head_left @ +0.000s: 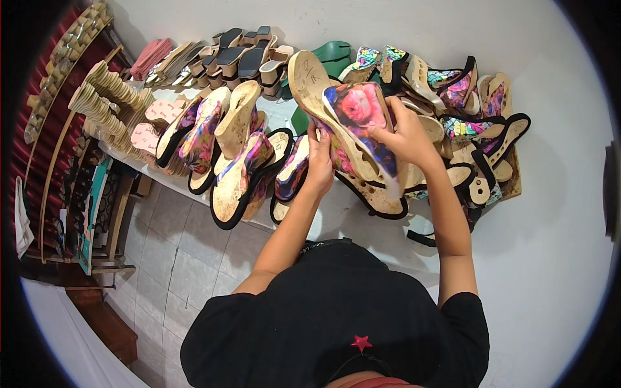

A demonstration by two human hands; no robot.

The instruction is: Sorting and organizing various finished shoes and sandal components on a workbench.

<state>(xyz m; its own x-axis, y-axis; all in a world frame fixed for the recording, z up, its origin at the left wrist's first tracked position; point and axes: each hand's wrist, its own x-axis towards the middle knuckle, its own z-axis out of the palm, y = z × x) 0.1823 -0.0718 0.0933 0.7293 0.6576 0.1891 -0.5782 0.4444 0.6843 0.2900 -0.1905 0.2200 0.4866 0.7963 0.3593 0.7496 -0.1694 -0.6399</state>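
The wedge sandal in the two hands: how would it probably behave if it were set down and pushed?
The wedge sandal would probably stay stiff, given its thick, block-like sole. Its high wedge might let it tip sideways. The floral upper, a thin-looking sheet, would likely flex.

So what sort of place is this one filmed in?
Probably a small shoemaking workshop: there are stacks of pale flat pieces, a row of black-topped chunky soles, and an unfinished-looking floral wedge shoe being held up.
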